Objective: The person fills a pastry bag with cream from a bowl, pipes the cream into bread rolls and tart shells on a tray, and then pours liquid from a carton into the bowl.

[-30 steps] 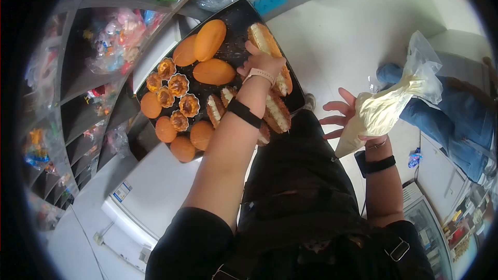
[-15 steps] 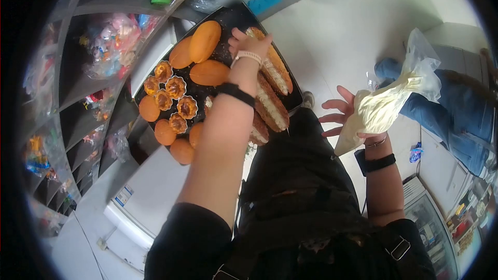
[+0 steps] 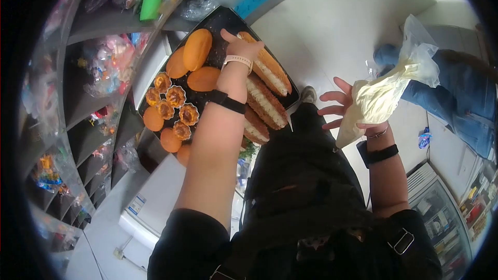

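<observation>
From my head view, the bag (image 3: 376, 101) of pale cream hung to my right, well apart from the tray (image 3: 220, 23), its narrow tip pointing down toward my leg. My right hand (image 3: 346, 100) held it loosely, the bulge lying across the palm with the thumb at its lower side and the fingers splayed out behind. My left hand (image 3: 245, 51) was over the tray beside the nearest filled roll (image 3: 270, 70), thumb stretched out; its other fingers were hidden, so I could not tell whether they gripped the roll or only hovered. Plain buns (image 3: 197, 49) and tarts (image 3: 176, 96) sat farther left. I judged the bag soft, fairly heavy for its size and slippery on its film, likely to slump or ooze if squeezed midway; the surest hold seemed to be high, where the plastic gathered above the cream, with a second hand steadying the tip. The roll looked light, tender and crumbly, its filling easily smeared, so it seemed best taken gently by its long sides, away from the cream
</observation>
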Motion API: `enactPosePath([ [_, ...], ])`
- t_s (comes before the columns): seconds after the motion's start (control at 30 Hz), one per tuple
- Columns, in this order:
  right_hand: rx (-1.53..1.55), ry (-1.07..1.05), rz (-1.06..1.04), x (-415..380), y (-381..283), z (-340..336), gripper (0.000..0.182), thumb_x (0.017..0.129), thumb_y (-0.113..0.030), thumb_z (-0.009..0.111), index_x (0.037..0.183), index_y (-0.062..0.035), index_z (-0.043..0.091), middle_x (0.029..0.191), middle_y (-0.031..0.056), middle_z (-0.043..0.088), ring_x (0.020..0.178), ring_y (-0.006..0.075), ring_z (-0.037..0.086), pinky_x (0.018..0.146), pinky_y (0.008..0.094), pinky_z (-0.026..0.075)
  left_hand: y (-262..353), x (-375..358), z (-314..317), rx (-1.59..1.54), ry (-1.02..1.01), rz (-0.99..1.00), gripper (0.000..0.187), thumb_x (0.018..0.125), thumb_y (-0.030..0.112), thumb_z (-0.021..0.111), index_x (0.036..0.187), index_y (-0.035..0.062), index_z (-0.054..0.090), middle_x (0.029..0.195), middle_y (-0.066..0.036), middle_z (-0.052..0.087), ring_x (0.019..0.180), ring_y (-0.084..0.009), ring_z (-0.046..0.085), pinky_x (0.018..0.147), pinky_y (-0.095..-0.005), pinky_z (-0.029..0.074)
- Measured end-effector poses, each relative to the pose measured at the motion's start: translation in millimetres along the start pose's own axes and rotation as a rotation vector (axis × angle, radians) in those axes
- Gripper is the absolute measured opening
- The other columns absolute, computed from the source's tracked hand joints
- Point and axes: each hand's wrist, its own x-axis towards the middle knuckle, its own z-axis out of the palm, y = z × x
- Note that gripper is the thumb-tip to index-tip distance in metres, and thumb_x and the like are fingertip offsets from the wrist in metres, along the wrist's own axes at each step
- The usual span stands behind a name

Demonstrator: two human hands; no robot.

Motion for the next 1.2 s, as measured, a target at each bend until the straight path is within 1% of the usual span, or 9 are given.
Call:
enactPosePath([
  [0.53, -0.007, 0.021, -0.021, -5.8, -1.9, -4.6, 0.104, 0.060, -0.019, 0.079, 0.145, -0.0069, 0.019, 0.134, 0.0253, 0.040, 0.117, 0.0421, 0.047, 0.087, 0.0518, 0.048, -0.9, 24.3, 18.2, 0.149, -0.267, -0.086, 0.128, 0.067, 0.038, 0.071, 0.133, -0.0086, -0.028, 0.139, -0.031, 0.030, 0.128, -0.0340, 0.037, 0.107, -0.0303, 0.028],
  [0.77, -0.065, 0.036, 0.000, -2.2, -3.2, 0.8, 0.105, 0.060, -0.021, 0.080, 0.144, -0.0056, 0.019, 0.133, 0.0242, 0.042, 0.116, 0.0394, 0.048, 0.088, 0.0501, 0.048, 9.6, 3.2, 39.0, 0.265, -0.127, -0.130, 0.125, 0.069, 0.027, 0.076, 0.139, 0.0158, -0.026, 0.138, -0.023, 0.032, 0.116, -0.0372, 0.049, 0.100, -0.0384, 0.041],
  [0.87, -0.145, 0.048, 0.010, 2.5, -3.5, 6.0, 0.103, 0.059, -0.021, 0.082, 0.143, -0.0047, 0.023, 0.127, 0.0229, 0.047, 0.113, 0.0372, 0.051, 0.087, 0.0482, 0.048, 6.9, -12.2, 36.6, 0.335, 0.087, -0.032, 0.121, 0.067, 0.029, 0.078, 0.143, 0.0110, -0.015, 0.132, -0.023, 0.038, 0.119, -0.0324, 0.045, 0.097, -0.0396, 0.043],
  [0.97, -0.344, 0.051, 0.006, 13.2, 5.3, 6.5, 0.090, 0.060, -0.017, 0.082, 0.136, -0.0035, 0.035, 0.115, 0.0199, 0.054, 0.106, 0.0339, 0.056, 0.084, 0.0454, 0.050, 4.2, -43.7, 20.4, -0.422, -0.067, 0.342, 0.108, 0.073, 0.039, 0.073, 0.146, 0.0077, 0.000, 0.141, -0.029, 0.028, 0.132, -0.0363, 0.029, 0.106, -0.0406, 0.030],
  [1.0, -0.471, 0.051, -0.005, 17.2, 13.0, 5.2, 0.082, 0.061, -0.018, 0.082, 0.131, -0.0033, 0.040, 0.109, 0.0174, 0.057, 0.103, 0.0309, 0.058, 0.083, 0.0429, 0.051, -2.4, -61.0, 8.6, -0.541, -0.419, 0.652, 0.100, 0.075, 0.043, 0.072, 0.145, 0.0062, 0.010, 0.143, -0.025, 0.027, 0.132, -0.0347, 0.029, 0.106, -0.0409, 0.029],
  [1.07, -0.786, -0.029, 0.004, 29.1, 19.7, 12.7, 0.062, 0.066, -0.018, 0.080, 0.119, -0.0053, 0.052, 0.100, 0.0113, 0.062, 0.097, 0.0237, 0.060, 0.082, 0.0377, 0.051, 3.3, -110.3, -2.3, -0.875, -0.927, 0.554, 0.076, 0.079, 0.034, 0.071, 0.135, -0.0019, 0.034, 0.136, -0.015, 0.040, 0.128, -0.0218, 0.034, 0.106, -0.0351, 0.027],
  [1.1, -0.972, -0.110, 0.010, 36.2, 19.1, 20.5, 0.050, 0.069, -0.019, 0.079, 0.112, -0.0075, 0.058, 0.098, 0.0077, 0.064, 0.094, 0.0194, 0.061, 0.082, 0.0349, 0.051, 4.9, -128.0, -6.5, -0.669, -0.889, 0.821, 0.072, 0.080, 0.033, 0.070, 0.134, -0.0012, 0.036, 0.133, -0.014, 0.043, 0.127, -0.0214, 0.036, 0.105, -0.0349, 0.028],
  [1.17, -0.979, -0.189, 0.020, 51.2, 33.5, 41.4, 0.043, 0.073, -0.015, 0.075, 0.111, -0.0093, 0.058, 0.103, 0.0072, 0.062, 0.096, 0.0194, 0.060, 0.087, 0.0343, 0.049, 6.9, -152.5, -23.6, -0.281, -0.201, 1.378, 0.060, 0.080, 0.026, 0.068, 0.128, 0.0017, 0.043, 0.125, -0.009, 0.051, 0.111, -0.0227, 0.052, 0.088, -0.0361, 0.044],
  [1.2, -1.008, -0.237, 0.039, 57.7, 40.5, 49.1, 0.042, 0.074, -0.016, 0.074, 0.111, -0.0089, 0.057, 0.103, 0.0075, 0.062, 0.096, 0.0196, 0.059, 0.087, 0.0346, 0.049, -3.7, -162.1, -22.2, -0.339, -0.131, 1.304, 0.051, 0.080, 0.024, 0.066, 0.122, 0.0024, 0.048, 0.118, -0.009, 0.055, 0.104, -0.0237, 0.056, 0.082, -0.0361, 0.046],
])
